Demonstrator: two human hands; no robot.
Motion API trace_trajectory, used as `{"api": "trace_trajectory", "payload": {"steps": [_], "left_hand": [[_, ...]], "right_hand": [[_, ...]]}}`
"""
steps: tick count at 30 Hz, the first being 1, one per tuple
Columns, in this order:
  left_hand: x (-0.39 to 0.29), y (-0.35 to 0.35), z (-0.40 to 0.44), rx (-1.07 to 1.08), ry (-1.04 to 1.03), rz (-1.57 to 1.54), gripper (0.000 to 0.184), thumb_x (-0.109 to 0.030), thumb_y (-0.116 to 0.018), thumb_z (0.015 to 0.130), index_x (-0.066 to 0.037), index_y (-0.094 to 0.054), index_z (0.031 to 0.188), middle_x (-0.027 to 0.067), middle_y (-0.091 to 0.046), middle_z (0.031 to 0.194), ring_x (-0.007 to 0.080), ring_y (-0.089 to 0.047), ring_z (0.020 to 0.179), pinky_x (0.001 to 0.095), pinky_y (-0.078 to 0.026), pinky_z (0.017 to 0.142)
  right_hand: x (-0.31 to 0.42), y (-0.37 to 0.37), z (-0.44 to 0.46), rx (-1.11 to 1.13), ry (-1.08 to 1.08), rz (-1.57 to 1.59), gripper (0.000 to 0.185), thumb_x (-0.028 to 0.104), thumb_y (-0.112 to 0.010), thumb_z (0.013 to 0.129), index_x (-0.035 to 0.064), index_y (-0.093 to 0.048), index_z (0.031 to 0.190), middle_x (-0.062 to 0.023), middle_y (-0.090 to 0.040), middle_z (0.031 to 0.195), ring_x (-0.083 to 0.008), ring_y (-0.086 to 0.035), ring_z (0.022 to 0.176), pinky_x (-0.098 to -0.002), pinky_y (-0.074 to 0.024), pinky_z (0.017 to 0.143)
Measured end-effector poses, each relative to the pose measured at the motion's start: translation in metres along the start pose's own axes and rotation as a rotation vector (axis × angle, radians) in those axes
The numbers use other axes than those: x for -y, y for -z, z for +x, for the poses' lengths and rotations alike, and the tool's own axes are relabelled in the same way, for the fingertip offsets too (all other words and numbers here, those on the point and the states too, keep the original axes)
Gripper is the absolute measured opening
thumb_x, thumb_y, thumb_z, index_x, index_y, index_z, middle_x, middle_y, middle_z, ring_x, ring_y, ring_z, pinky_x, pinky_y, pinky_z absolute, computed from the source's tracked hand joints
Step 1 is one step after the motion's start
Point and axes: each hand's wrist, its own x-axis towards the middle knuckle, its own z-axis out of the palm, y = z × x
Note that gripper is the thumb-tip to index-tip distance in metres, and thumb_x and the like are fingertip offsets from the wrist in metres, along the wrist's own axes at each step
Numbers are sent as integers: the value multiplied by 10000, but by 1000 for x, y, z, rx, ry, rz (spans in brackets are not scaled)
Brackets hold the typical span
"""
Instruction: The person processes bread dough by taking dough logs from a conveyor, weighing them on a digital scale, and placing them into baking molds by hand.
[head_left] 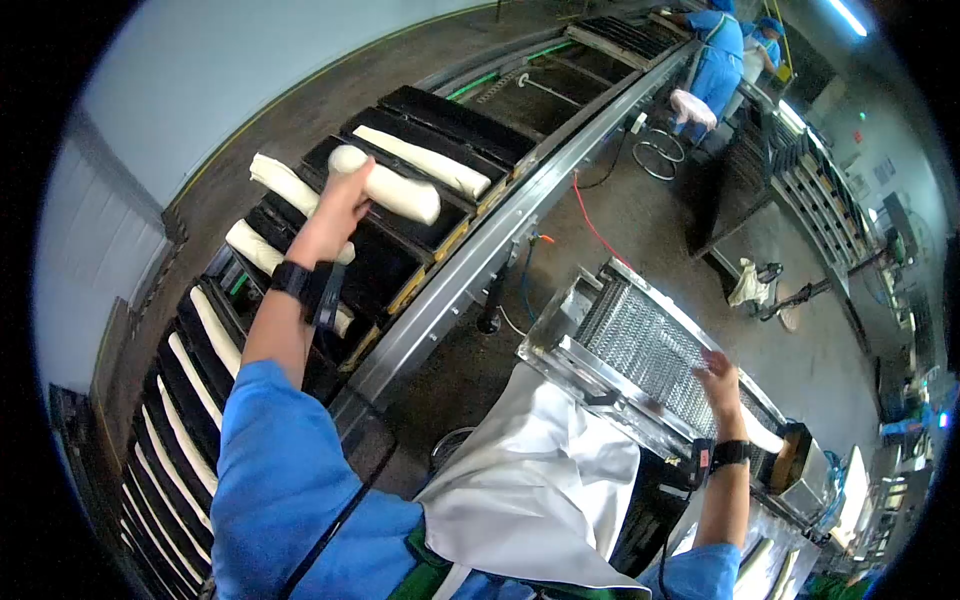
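Black baking trays (210,362) run along the line at left, with at least six slim dough strips (214,328) lying in them; next come two thicker dough lengths (252,243), partly behind the forearm, then the left hand (348,190), wrapped firmly round one dough roll (405,195) above the trays, with one pale dough baton (425,162) in a tray just beyond. At right stands one steel-framed mesh conveyor (635,335), the right hand (720,385) over it, fingers loosely bent and parted, contact unclear, one white dough piece (765,436) beside its wrist.
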Motion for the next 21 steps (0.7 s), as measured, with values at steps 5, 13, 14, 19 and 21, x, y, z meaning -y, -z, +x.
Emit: {"api": "trace_trajectory", "payload": {"steps": [5, 13, 14, 19, 21], "left_hand": [[35, 54, 32, -558, -220, 758, 654, -279, -662, 805, 110, -440, 1282, 239, -554, 1247, 336, -511, 1198, 407, -412, 984], [34, 65, 5, -341, 233, 239, 778, -164, -648, 790, 55, -156, 1351, 224, -429, 1220, 322, -513, 1055, 440, -453, 870], [37, 69, -1, -269, 166, 251, 765, -175, -666, 783, 61, -185, 1329, 205, -431, 1180, 298, -518, 1017, 429, -459, 833], [2, 39, -75, -86, 297, 356, 703, -190, -722, 752, 82, -324, 1265, 185, -452, 1132, 247, -543, 953, 378, -484, 721], [0, 24, -78, -205, 273, 508, 692, -196, -728, 746, 35, -373, 1293, 179, -472, 1176, 262, -527, 1043, 398, -464, 829]], "right_hand": [[-53, 45, -8, -31, 62, -933, 528, 75, -672, 656, 72, -542, 1168, -170, -517, 1223, -379, -460, 1158, -497, -438, 917], [-21, 34, 32, -7, -74, -1175, 318, 112, -663, 689, 81, -583, 996, -155, -534, 1137, -370, -494, 1098, -474, -481, 849], [-17, 34, 36, -25, 11, -1085, 313, 112, -709, 671, 57, -609, 963, -168, -582, 1085, -394, -534, 1045, -448, -487, 842], [36, 90, 84, -138, -31, -114, 418, 70, -757, 698, -19, -549, 1049, -89, -624, 898, -191, -603, 784, -320, -504, 702], [102, 114, 88, -256, 31, 223, 498, 145, -716, 775, -11, -464, 1175, -114, -608, 978, -182, -601, 870, -327, -497, 766]]}}
